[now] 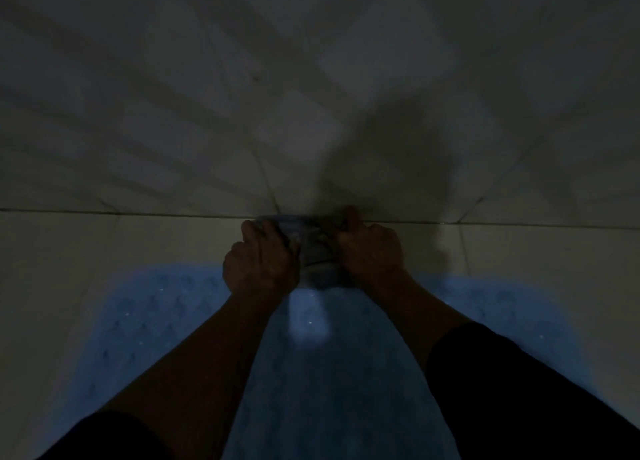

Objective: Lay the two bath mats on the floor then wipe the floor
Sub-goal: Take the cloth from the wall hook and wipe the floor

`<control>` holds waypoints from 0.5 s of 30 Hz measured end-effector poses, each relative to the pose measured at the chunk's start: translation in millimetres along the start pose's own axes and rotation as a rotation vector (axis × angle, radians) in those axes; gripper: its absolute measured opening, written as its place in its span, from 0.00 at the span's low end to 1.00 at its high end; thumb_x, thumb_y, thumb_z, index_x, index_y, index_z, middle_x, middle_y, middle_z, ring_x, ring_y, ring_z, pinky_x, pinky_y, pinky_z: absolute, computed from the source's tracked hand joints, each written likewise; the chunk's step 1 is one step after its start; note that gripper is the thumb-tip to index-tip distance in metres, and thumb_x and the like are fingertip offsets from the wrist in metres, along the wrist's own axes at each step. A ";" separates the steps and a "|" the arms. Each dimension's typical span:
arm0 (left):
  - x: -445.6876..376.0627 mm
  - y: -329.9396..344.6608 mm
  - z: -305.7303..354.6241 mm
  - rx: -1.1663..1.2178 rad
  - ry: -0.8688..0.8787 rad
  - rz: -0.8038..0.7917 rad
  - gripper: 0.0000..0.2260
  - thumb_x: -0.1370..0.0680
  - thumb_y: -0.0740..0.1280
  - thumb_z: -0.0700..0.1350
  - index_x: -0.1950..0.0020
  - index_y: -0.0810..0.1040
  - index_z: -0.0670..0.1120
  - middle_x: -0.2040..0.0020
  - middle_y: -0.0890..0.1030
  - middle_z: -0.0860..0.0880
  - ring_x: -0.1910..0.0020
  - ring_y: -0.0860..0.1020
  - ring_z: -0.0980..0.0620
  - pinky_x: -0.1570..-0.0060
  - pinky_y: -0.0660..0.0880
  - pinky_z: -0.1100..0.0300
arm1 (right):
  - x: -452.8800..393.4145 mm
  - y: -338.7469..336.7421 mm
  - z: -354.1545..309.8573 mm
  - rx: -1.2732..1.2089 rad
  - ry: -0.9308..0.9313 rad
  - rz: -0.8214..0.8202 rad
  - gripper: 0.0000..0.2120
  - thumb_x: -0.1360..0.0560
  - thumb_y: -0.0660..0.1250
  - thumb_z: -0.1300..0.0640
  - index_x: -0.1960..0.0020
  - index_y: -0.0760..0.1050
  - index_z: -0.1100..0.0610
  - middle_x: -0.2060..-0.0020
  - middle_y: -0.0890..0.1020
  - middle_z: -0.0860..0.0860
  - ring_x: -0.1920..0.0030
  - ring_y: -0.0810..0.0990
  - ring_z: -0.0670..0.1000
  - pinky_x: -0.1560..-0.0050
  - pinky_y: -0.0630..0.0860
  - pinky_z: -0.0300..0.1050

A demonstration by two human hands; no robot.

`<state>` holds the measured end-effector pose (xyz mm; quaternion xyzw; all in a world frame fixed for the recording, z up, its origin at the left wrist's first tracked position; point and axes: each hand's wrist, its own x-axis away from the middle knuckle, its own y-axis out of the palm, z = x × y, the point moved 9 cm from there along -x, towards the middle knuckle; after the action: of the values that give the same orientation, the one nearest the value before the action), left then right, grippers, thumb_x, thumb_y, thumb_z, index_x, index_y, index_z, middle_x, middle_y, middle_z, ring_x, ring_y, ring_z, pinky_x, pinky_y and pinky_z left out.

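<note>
Both hands (304, 251) grip grey cloth (313, 248) | blue bath mat (145, 321) beneath

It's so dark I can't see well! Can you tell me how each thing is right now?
left hand: grips the cloth.
right hand: grips the cloth.
cloth: bunched between both hands, on the floor.
blue bath mat: laid flat on the floor.
tiled floor: dim, shadowed.

Both bare forearms reach forward, side by side. The left hand (260, 259) and right hand (370, 248) have curled fingers.
</note>
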<state>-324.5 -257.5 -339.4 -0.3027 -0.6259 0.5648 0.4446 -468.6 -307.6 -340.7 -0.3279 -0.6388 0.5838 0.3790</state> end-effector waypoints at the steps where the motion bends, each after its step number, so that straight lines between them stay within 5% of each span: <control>1: 3.3 0.7 9.3 -0.008 -0.005 0.007 0.28 0.20 0.53 0.64 0.33 0.66 0.42 0.38 0.70 0.40 0.46 0.78 0.35 0.51 0.72 0.49 | 1.5 0.5 9.8 0.001 0.006 0.006 0.18 0.19 0.55 0.43 0.32 0.73 0.43 0.36 0.75 0.54 0.59 0.83 0.59 0.66 0.65 0.46; 3: 9.6 3.7 29.4 -0.006 -0.013 -0.002 0.28 0.20 0.53 0.64 0.34 0.66 0.42 0.38 0.70 0.39 0.46 0.78 0.34 0.50 0.72 0.48 | 9.2 -5.4 29.0 -0.015 -0.001 0.033 0.17 0.21 0.56 0.42 0.38 0.78 0.43 0.41 0.79 0.53 0.65 0.83 0.59 0.69 0.65 0.45; 8: 27.4 10.4 89.4 -0.009 0.011 -0.017 0.26 0.20 0.53 0.64 0.35 0.66 0.43 0.38 0.70 0.40 0.45 0.78 0.34 0.50 0.72 0.47 | 34.8 -0.4 86.3 -0.065 0.017 -0.003 0.21 0.17 0.51 0.43 0.26 0.64 0.42 0.28 0.66 0.55 0.50 0.81 0.62 0.59 0.65 0.48; 12: 40.5 13.5 137.0 -0.036 0.039 -0.003 0.26 0.20 0.53 0.64 0.35 0.66 0.43 0.39 0.70 0.40 0.46 0.78 0.34 0.52 0.72 0.47 | 53.7 -2.4 134.8 -0.024 0.077 0.140 0.15 0.30 0.71 0.45 0.44 0.82 0.42 0.49 0.83 0.55 0.77 0.78 0.57 0.76 0.69 0.41; 15: 50.3 18.1 167.6 -0.034 0.053 -0.015 0.26 0.19 0.53 0.63 0.35 0.66 0.43 0.39 0.70 0.40 0.47 0.78 0.34 0.52 0.72 0.46 | 63.4 9.7 160.6 -0.042 0.080 0.144 0.16 0.36 0.77 0.45 0.49 0.84 0.45 0.56 0.84 0.55 0.80 0.76 0.57 0.77 0.69 0.40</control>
<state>-498.5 -283.3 -340.7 -0.3201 -0.6258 0.5424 0.4601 -639.6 -331.8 -348.9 -0.4039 -0.6100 0.5825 0.3542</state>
